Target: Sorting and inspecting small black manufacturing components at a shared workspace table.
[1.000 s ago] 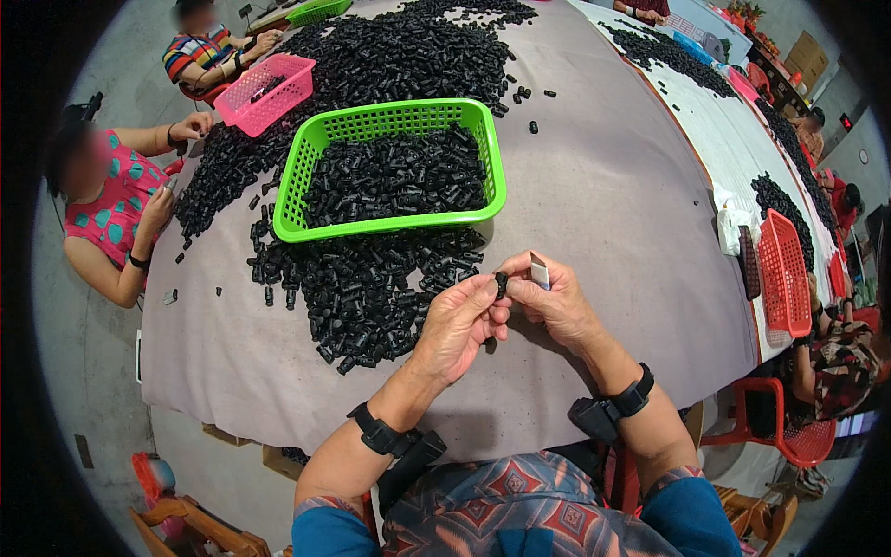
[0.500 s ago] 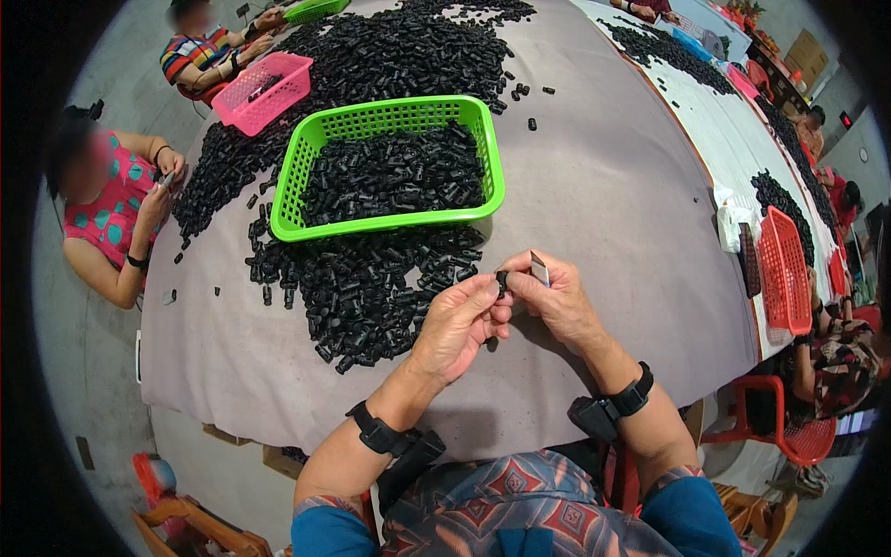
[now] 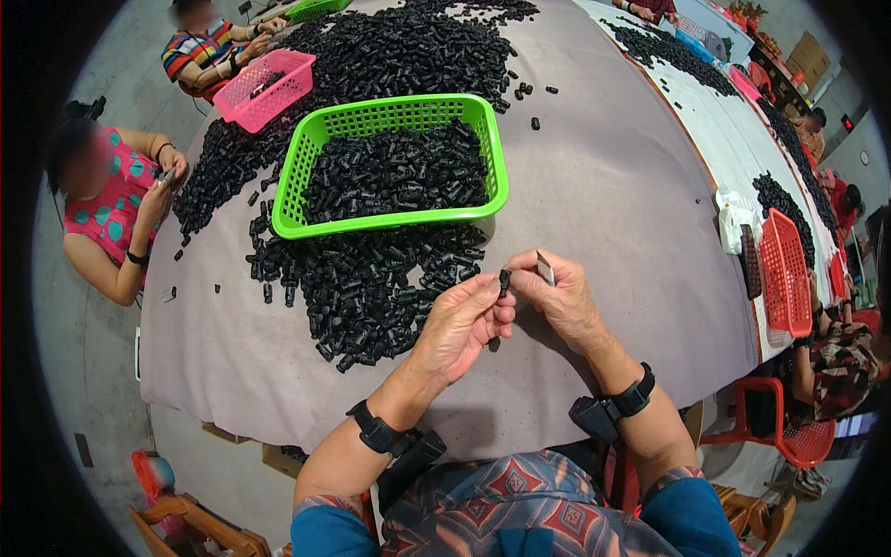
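Note:
Between thumb and fingers, my left hand [image 3: 457, 327] pinches a small black cylindrical part [image 3: 504, 282]. My right hand [image 3: 562, 299] is closed around a small flat pointed blade [image 3: 545, 269], whose pale tip stands up past the thumb; the rest is hidden in the palm. The right fingertips are beside the black part, and whether they touch it I cannot tell. Just left of my hands lies a loose pile of similar black parts [image 3: 362, 306]. Behind that pile stands a bright green basket [image 3: 392, 228] holding many more.
A larger heap of black parts [image 3: 399, 51] covers the far table, with a pink basket [image 3: 243, 110] at its left. Two people sit along the left side. On the right are a white-covered table [image 3: 691, 130], a red basket [image 3: 785, 269] and a red chair [image 3: 803, 441].
The black part between my fingers now stands more upright and shows more of its length. My right hand and the blade have shifted very slightly right.

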Tool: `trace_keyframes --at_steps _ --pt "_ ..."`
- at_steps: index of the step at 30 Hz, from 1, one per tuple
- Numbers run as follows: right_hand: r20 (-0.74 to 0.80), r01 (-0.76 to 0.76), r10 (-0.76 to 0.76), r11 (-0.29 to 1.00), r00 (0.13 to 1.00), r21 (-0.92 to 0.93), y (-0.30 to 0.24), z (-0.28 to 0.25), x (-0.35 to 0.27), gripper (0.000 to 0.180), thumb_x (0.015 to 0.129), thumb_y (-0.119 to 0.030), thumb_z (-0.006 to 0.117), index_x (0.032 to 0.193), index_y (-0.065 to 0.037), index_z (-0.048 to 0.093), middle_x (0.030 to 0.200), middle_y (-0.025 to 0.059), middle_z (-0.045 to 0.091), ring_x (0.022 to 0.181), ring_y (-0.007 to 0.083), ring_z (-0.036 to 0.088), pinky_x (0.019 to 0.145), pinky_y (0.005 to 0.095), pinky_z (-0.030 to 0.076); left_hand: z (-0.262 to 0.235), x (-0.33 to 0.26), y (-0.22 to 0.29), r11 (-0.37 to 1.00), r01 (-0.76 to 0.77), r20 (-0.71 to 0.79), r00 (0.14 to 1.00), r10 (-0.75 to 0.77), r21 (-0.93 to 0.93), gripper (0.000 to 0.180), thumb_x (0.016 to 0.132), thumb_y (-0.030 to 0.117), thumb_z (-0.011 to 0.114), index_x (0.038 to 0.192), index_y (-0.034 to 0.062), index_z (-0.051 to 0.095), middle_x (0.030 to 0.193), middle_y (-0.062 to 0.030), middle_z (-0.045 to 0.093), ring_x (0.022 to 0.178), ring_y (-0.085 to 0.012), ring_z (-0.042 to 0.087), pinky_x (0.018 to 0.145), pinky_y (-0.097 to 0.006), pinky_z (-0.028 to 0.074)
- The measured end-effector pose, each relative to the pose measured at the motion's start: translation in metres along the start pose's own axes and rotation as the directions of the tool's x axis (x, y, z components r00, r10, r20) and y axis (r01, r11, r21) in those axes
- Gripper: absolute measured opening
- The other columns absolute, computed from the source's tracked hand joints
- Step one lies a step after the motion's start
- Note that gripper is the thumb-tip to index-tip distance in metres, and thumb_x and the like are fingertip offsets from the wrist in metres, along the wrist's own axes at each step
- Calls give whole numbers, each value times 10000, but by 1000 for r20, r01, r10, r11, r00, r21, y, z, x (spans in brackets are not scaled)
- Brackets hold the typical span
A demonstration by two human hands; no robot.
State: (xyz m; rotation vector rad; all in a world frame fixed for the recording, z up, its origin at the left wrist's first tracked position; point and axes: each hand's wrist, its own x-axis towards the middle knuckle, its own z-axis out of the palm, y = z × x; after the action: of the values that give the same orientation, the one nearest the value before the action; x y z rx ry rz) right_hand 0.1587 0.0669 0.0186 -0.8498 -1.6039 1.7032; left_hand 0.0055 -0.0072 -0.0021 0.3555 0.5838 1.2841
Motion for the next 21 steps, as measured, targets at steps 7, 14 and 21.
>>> trace_keyframes --at_steps 7,14,21 --pt "39 263 -261 938 965 -227 5 1 -1 233 850 -212 625 977 -21 581 781 57 617 716 104 571 628 258 464 6 0 5 996 -40 -49 998 37 -81 125 933 146 521 994 45 562 832 -16 575 717 -95 551 604 -238 493" --pt "100 323 -311 845 945 -426 4 -1 0 178 853 -191 612 912 -23 607 768 72 608 645 158 573 584 280 449 3 1 5 996 -80 -83 994 76 -50 129 939 147 510 1006 46 555 830 -21 573 715 -95 559 606 -245 501" --pt "98 348 -341 827 935 -441 1 1 0 169 844 -190 625 885 -29 657 765 74 632 616 150 575 552 275 446 2 1 5 996 -85 -74 994 82 -39 139 940 142 505 1019 38 555 826 -33 581 710 -99 565 607 -249 503"
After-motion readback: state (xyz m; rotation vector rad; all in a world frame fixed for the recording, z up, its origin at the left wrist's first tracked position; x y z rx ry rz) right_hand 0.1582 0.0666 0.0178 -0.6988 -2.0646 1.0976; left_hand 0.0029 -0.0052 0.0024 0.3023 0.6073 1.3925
